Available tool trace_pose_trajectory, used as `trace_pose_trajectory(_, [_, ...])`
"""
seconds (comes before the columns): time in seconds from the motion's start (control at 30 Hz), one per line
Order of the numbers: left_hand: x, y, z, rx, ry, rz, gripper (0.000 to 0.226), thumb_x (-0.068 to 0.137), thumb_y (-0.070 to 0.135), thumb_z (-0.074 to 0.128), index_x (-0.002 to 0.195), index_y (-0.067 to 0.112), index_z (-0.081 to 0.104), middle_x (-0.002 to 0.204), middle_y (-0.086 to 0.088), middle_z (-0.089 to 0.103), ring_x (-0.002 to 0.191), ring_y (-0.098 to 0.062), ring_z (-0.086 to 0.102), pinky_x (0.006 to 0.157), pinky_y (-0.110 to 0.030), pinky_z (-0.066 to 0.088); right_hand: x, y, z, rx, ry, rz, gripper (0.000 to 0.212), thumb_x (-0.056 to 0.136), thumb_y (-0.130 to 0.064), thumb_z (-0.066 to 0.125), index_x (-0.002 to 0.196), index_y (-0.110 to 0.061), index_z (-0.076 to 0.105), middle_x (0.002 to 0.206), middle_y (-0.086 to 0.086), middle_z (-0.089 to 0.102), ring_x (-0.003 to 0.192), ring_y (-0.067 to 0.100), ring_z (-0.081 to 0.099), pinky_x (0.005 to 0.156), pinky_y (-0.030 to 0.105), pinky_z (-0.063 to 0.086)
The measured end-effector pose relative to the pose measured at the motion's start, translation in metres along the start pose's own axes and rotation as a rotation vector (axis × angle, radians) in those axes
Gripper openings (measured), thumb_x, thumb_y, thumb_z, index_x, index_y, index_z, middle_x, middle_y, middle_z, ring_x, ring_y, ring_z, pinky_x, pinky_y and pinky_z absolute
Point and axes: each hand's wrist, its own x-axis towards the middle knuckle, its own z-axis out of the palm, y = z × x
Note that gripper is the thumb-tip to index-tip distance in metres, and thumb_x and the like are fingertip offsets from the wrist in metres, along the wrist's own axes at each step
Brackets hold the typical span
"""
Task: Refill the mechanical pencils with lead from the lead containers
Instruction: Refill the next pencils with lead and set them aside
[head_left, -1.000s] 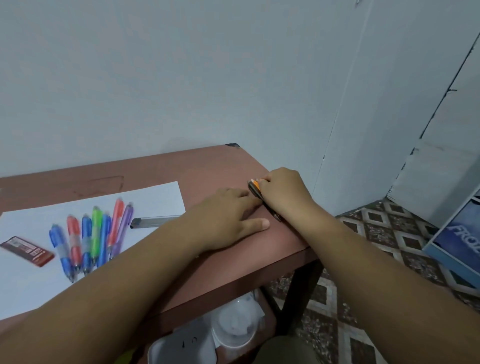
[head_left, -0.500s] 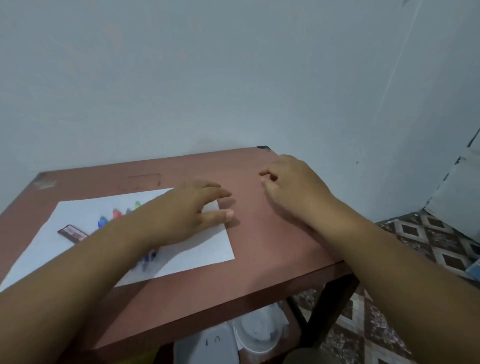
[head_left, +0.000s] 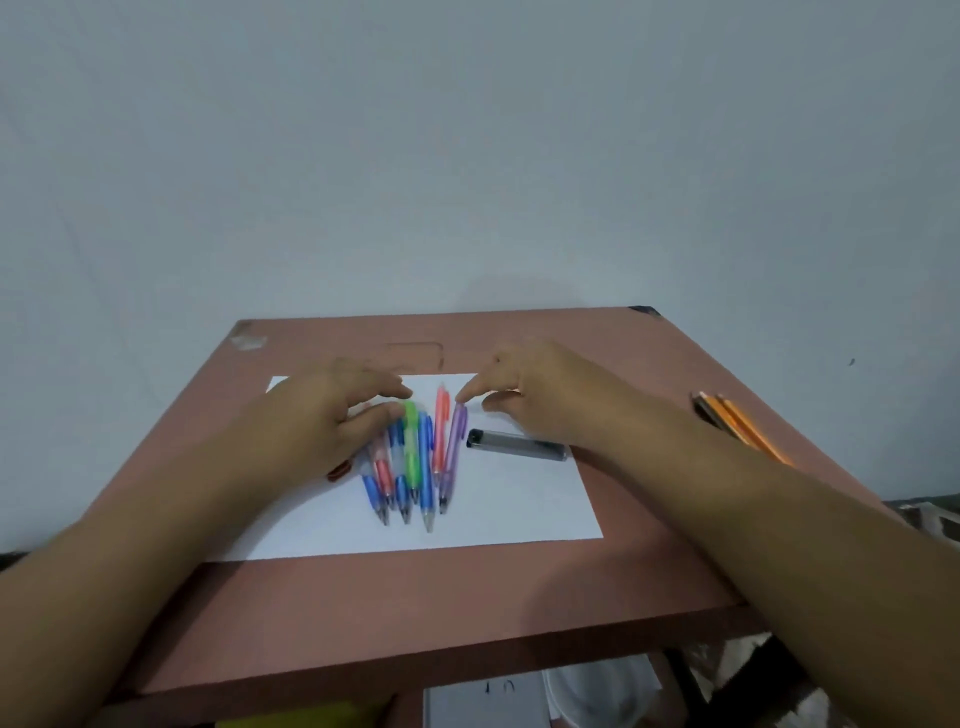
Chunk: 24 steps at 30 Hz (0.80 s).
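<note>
Several coloured mechanical pencils (head_left: 415, 462) lie side by side on a white sheet of paper (head_left: 509, 509), tips toward me. My left hand (head_left: 332, 415) hovers over their left side, fingers relaxed, thumb near the green pencil (head_left: 411, 447). My right hand (head_left: 530, 395) reaches from the right, its forefinger touching the top of the purple pencil (head_left: 454, 447). A clear lead container (head_left: 517, 446) with a dark cap lies on the paper just right of the pencils. A red-brown lead case (head_left: 338, 472) peeks out under my left hand.
The paper lies on a reddish-brown table (head_left: 467, 613) against a pale wall. Orange and dark pencils (head_left: 737, 423) lie at the table's right edge. White containers (head_left: 582, 696) sit on a shelf below the table.
The view has swung left from the table's right edge to the paper. My right hand has left the orange pencils and both hands have moved over the coloured pencils.
</note>
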Motion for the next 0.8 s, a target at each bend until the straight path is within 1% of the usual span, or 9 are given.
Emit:
trace_pose_trajectory(0.07, [-0.001,-0.003,0.003,-0.021,0.031,0.015,0.041,0.096,0.058,0.044,0.123,0.037,0.067,0.128,0.018,0.063,0.121,-0.004,0.052,0.103,-0.035,0.047,0.006,-0.001,0.000,-0.041,-0.042,-0.007,0.032,0.100,-0.019,0.061,0.122,-0.040,0.072,0.108,-0.012,0.062,0.093,0.005,0.048,0.079,0.024,0.042])
trace_pose_trajectory(0.17, [-0.002,-0.001,0.004,0.026,0.037,0.069,0.034,0.101,0.047,0.049,0.124,0.030,0.068,0.126,0.015,0.065,0.121,-0.007,0.053,0.098,-0.030,0.045,0.013,0.002,0.003,-0.047,-0.085,-0.026,0.030,0.099,-0.021,0.064,0.120,-0.040,0.073,0.112,-0.011,0.064,0.099,0.007,0.050,0.085,0.029,0.048])
trace_pose_trajectory(0.27, [0.000,-0.003,0.006,0.030,0.029,0.082,0.034,0.100,0.047,0.049,0.125,0.032,0.068,0.127,0.015,0.064,0.121,-0.004,0.050,0.096,-0.027,0.043,0.020,0.010,0.006,-0.068,-0.122,-0.033,0.018,0.097,-0.030,0.066,0.109,-0.040,0.076,0.104,-0.016,0.061,0.102,0.010,0.048,0.087,0.031,0.046])
trace_pose_trajectory(0.37, [0.001,-0.002,0.005,-0.025,0.032,0.056,0.034,0.099,0.050,0.047,0.124,0.036,0.066,0.129,0.019,0.062,0.120,-0.001,0.047,0.098,-0.028,0.043,0.024,0.014,0.005,-0.082,-0.126,-0.084,0.012,0.096,-0.029,0.069,0.101,-0.035,0.076,0.094,-0.023,0.055,0.102,0.011,0.048,0.087,0.027,0.039])
trace_pose_trajectory(0.47, [0.002,0.011,-0.006,-0.152,0.051,-0.012,0.043,0.090,0.062,0.040,0.119,0.042,0.065,0.121,0.024,0.062,0.114,0.000,0.052,0.093,-0.032,0.049,0.024,0.019,0.000,-0.045,-0.059,-0.149,0.011,0.094,-0.021,0.071,0.098,-0.030,0.076,0.092,-0.028,0.058,0.097,0.013,0.053,0.090,0.034,0.047])
trace_pose_trajectory(0.57, [0.008,0.029,-0.019,-0.312,0.004,-0.095,0.039,0.092,0.064,0.041,0.117,0.046,0.063,0.099,0.034,0.057,0.098,0.012,0.058,0.070,-0.009,0.042,0.027,0.021,-0.014,0.132,0.011,-0.016,0.020,0.095,-0.016,0.068,0.094,-0.034,0.075,0.094,-0.018,0.069,0.094,0.008,0.061,0.090,0.031,0.050])
trace_pose_trajectory(0.63, [0.020,0.038,-0.027,-0.365,-0.046,-0.123,0.031,0.097,0.059,0.044,0.117,0.044,0.063,0.092,0.031,0.058,0.083,0.018,0.057,0.059,-0.005,0.039,0.030,0.019,-0.021,0.254,0.089,0.060,0.023,0.095,-0.014,0.066,0.091,-0.036,0.073,0.094,-0.014,0.071,0.094,0.006,0.063,0.087,0.025,0.050])
trace_pose_trajectory(0.73, [0.043,0.037,-0.030,-0.307,-0.021,-0.152,0.035,0.093,0.057,0.058,0.121,0.038,0.065,0.100,0.019,0.066,0.086,0.002,0.059,0.062,-0.013,0.040,0.039,0.012,-0.018,0.303,0.207,0.127,0.016,0.096,-0.015,0.066,0.096,-0.028,0.075,0.096,-0.011,0.071,0.093,0.008,0.063,0.080,0.018,0.048])
trace_pose_trajectory(0.8, [0.053,0.034,-0.026,-0.194,0.033,-0.161,0.034,0.094,0.045,0.065,0.123,0.030,0.069,0.096,0.013,0.068,0.083,-0.005,0.060,0.062,-0.018,0.043,0.043,0.009,-0.010,0.363,0.275,0.156,0.016,0.094,-0.014,0.068,0.093,-0.028,0.076,0.092,-0.013,0.071,0.090,0.007,0.063,0.077,0.015,0.047])
